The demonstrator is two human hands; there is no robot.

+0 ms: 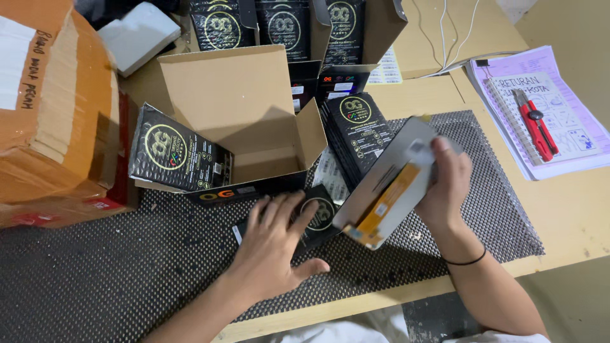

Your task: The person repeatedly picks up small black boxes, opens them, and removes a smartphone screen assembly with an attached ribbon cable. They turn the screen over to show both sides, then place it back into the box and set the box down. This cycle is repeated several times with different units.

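- The surface point(572, 209) was light wood, covered across the centre and 8 o'clock zone by a dark perforated mat point(114, 273).
- A large brown taped carton point(51, 108) stood at 9 o'clock, at the left edge of the view.
- An open cardboard box point(248, 108) sat at 12 o'clock from the hands, its flaps raised and its visible interior bare.
- A black pouch with a gold round emblem point(181, 159) leaned against the outside of that box at 10 o'clock.
- A stack of black pouches point(359, 133) stood tilted just beside the box at 1 o'clock.
- A spiral notebook on pink sheets point(553, 121) lay at 3 o'clock, with a red utility knife point(535, 126) resting on it.
- The right hand point(445, 184) was clamped on the upper edge of a flat display panel point(387, 184), held tilted above the mat, with an orange flex strip visible on its facing side.
- The left hand point(273, 244) was spread flat, fingers apart, pressing on a black pouch on the mat point(321, 213), directly below the box front and touching nothing else.
- A dark band point(467, 260) circled the right wrist.
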